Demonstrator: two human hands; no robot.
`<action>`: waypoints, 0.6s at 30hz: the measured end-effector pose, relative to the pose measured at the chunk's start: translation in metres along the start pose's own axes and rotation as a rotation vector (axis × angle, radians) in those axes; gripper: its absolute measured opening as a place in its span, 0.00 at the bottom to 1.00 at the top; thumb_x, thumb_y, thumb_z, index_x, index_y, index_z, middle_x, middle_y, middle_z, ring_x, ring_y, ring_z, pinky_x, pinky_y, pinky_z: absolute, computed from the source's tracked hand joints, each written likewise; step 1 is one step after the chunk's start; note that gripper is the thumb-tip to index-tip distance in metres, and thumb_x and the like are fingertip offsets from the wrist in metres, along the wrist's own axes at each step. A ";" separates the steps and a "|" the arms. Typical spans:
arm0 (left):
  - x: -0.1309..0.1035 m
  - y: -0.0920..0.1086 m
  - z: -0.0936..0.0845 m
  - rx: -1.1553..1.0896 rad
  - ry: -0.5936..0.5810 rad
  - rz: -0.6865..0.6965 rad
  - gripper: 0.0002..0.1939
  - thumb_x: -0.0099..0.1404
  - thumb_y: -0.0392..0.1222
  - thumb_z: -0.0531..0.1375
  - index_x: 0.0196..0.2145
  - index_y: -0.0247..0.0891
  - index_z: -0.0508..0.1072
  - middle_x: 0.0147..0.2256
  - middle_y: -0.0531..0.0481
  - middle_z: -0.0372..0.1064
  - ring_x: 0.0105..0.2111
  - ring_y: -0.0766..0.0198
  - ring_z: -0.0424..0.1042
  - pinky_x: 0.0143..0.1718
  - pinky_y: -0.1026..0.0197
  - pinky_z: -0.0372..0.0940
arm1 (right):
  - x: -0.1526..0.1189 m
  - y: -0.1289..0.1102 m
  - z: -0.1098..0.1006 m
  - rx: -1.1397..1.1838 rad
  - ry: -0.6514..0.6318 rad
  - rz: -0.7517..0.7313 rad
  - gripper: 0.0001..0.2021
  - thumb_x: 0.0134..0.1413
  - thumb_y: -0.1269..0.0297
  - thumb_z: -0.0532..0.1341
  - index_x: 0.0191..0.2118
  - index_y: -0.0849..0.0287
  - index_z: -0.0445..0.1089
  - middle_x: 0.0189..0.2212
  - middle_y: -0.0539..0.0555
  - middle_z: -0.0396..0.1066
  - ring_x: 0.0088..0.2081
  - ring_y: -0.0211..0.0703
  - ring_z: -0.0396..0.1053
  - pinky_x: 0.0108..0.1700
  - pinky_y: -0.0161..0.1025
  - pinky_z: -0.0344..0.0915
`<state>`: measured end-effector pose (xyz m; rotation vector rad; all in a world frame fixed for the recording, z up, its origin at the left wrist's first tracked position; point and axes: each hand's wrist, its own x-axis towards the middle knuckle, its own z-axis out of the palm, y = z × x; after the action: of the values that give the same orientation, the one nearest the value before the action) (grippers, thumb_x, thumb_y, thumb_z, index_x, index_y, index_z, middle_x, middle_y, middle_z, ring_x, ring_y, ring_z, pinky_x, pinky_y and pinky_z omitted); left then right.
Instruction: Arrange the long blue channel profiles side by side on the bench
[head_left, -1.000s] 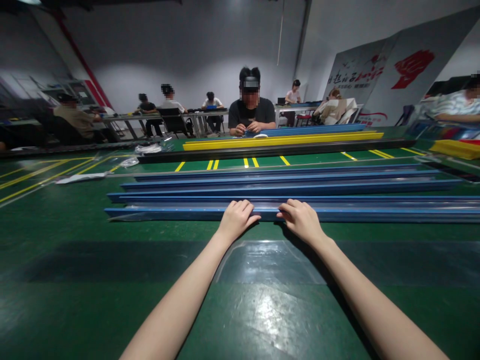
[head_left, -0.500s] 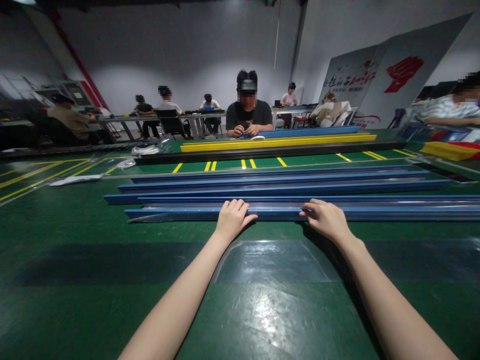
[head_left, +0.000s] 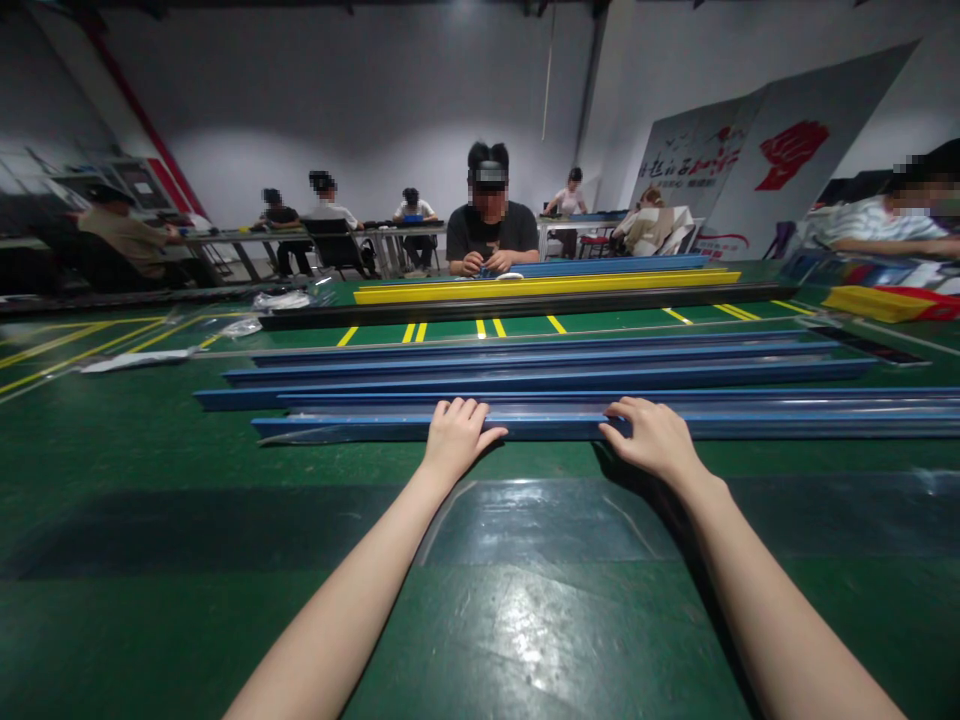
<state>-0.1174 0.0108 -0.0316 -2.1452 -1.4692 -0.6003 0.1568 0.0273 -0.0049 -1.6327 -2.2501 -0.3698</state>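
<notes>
A long blue channel strip, seemingly plastic, lies across the green table in front of me and runs off to the right. My left hand wraps over its near edge, fingers inside the channel and thumb along the front. Farther right, my right hand grips the same edge, with fingers bent over the top and the thumb in front. Clear film shows at the strip's left end. Between me and the strip, a wide transparent plastic sheet lies flat.
Several more blue strips lie just beyond. Farther back are a black strip and a yellow one. A co-worker sits opposite, both hands together. A yellow tray stands at the right.
The view has shifted slightly. My right thumb now stands farther from the fingers. My left hand stays on the blue channel strip, which has hardly moved.
</notes>
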 end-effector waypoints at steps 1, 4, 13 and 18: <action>0.000 0.000 0.000 0.000 -0.001 -0.002 0.21 0.61 0.57 0.49 0.35 0.36 0.70 0.32 0.46 0.70 0.34 0.57 0.64 0.35 0.57 0.51 | 0.000 -0.002 0.000 -0.002 0.007 -0.017 0.12 0.50 0.57 0.54 0.33 0.57 0.71 0.33 0.53 0.72 0.36 0.44 0.66 0.34 0.38 0.53; 0.000 0.000 0.001 -0.002 0.001 -0.005 0.21 0.61 0.57 0.50 0.36 0.37 0.70 0.32 0.46 0.70 0.34 0.57 0.64 0.35 0.57 0.51 | 0.001 -0.012 0.003 0.026 0.037 -0.090 0.13 0.52 0.56 0.52 0.33 0.57 0.70 0.34 0.53 0.72 0.37 0.44 0.65 0.37 0.38 0.52; -0.001 0.000 0.001 0.010 -0.001 -0.010 0.22 0.61 0.58 0.50 0.36 0.36 0.69 0.32 0.46 0.70 0.34 0.57 0.65 0.35 0.57 0.51 | 0.005 -0.048 0.023 0.069 0.061 -0.234 0.16 0.58 0.57 0.47 0.38 0.60 0.67 0.34 0.55 0.70 0.37 0.44 0.61 0.38 0.39 0.48; -0.001 0.000 0.000 0.005 0.000 -0.005 0.21 0.61 0.57 0.50 0.35 0.37 0.69 0.32 0.46 0.70 0.34 0.58 0.65 0.35 0.57 0.51 | 0.004 -0.047 0.028 0.060 0.098 -0.225 0.16 0.58 0.56 0.46 0.35 0.60 0.67 0.32 0.55 0.70 0.36 0.43 0.60 0.37 0.39 0.46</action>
<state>-0.1178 0.0101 -0.0315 -2.1387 -1.4747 -0.5981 0.1077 0.0278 -0.0294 -1.3062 -2.3517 -0.4229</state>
